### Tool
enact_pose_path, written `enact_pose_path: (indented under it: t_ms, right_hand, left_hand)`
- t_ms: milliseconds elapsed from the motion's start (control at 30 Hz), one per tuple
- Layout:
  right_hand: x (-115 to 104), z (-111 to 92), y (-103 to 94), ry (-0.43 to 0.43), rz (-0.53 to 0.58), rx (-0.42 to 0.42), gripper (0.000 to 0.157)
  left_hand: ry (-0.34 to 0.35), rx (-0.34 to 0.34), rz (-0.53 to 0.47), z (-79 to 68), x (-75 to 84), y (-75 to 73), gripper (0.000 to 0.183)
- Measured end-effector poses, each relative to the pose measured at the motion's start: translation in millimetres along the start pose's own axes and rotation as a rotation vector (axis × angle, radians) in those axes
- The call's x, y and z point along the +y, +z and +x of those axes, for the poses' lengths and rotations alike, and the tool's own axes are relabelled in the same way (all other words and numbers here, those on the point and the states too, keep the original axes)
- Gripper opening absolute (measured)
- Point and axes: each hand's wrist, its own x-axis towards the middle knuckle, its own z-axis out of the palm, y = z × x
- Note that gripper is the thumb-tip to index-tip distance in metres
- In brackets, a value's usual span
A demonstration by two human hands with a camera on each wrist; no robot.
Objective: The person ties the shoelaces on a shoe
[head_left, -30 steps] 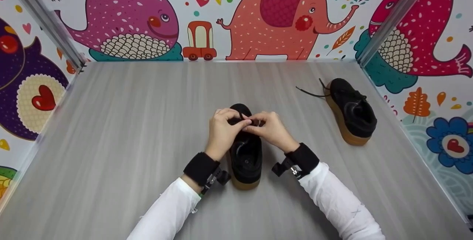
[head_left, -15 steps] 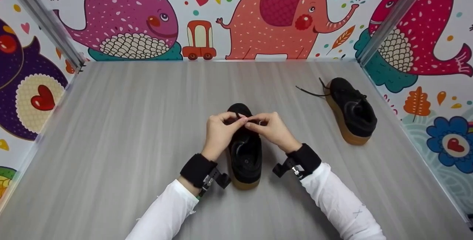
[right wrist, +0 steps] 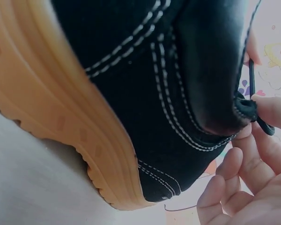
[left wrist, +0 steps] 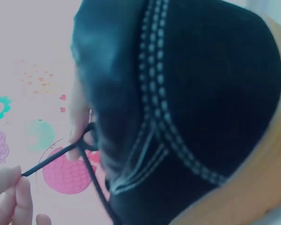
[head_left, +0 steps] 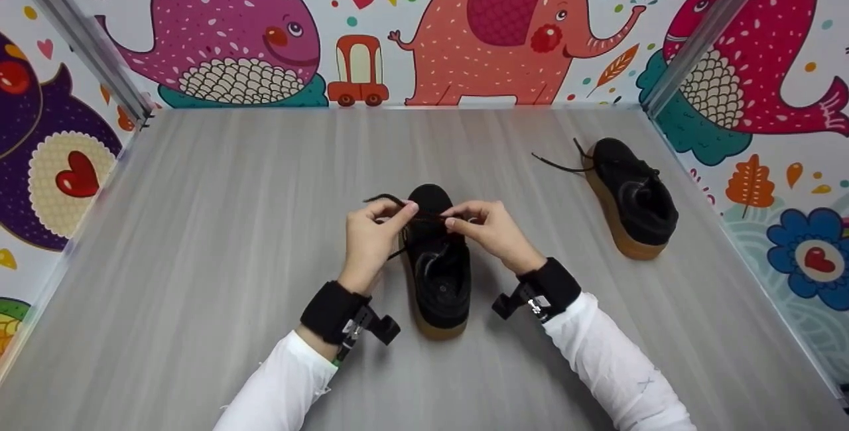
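A black low shoe (head_left: 438,252) with a tan sole stands upright in front of me, toe pointing away. My left hand (head_left: 371,239), just left of the toe, pinches a black shoelace (left wrist: 49,159) between thumb and fingertips; its free end sticks out beyond them. From there the lace runs taut across the front of the shoe to my right hand (head_left: 494,235). The right thumb and fingertips pinch it close to the lacing, where a small loop (right wrist: 265,127) shows in the right wrist view. Another lace strand hangs down the shoe's left side.
A matching black shoe (head_left: 630,192) stands at the right, its loose lace (head_left: 560,166) trailing left onto the grey wood-grain surface (head_left: 232,219). Panels printed with cartoon animals (head_left: 491,53) border the back and both sides, with metal posts (head_left: 710,40) at the corners.
My left hand has moved left, away from the right hand, drawing the shoelace out straight between them. The right hand has stayed nearly in place, and both shoes have not moved.
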Motion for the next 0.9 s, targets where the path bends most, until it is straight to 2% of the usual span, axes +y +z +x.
enact_pose_path:
  t_ms: [67, 167, 300, 533, 733, 900]
  right_hand:
    - [0, 0, -0.1, 0.002, -0.001, 0.002, 0.019]
    - [0, -1, -0.1, 0.003, 0.02, -0.004, 0.02]
    - [0, -1, -0.2, 0.01, 0.042, -0.011, 0.02]
    - [-1, -2, -0.6, 0.025, 0.016, -0.011, 0.021]
    - [-5, -1, 0.4, 0.027, 0.032, -0.022, 0.021]
    - [-26, -8, 1.7, 0.018, 0.029, -0.034, 0.021]
  left_hand:
    - [0.005, 0.02, -0.006, 0.7, -0.7, -4.2, 0.018]
    - [-0.03, 0.039, -0.037, 0.6, -2.6, -10.1, 0.018]
    - [-0.111, 0.059, -0.1, -0.5, -8.0, -17.2, 0.02]
    - [-0.256, 0.107, -0.174, -1.2, -18.6, -22.7, 0.022]
    - [-0.411, 0.064, -0.249, -2.4, -30.5, -22.6, 0.031]
    - [-0.496, 0.012, -0.344, -4.0, -40.2, -22.4, 0.027]
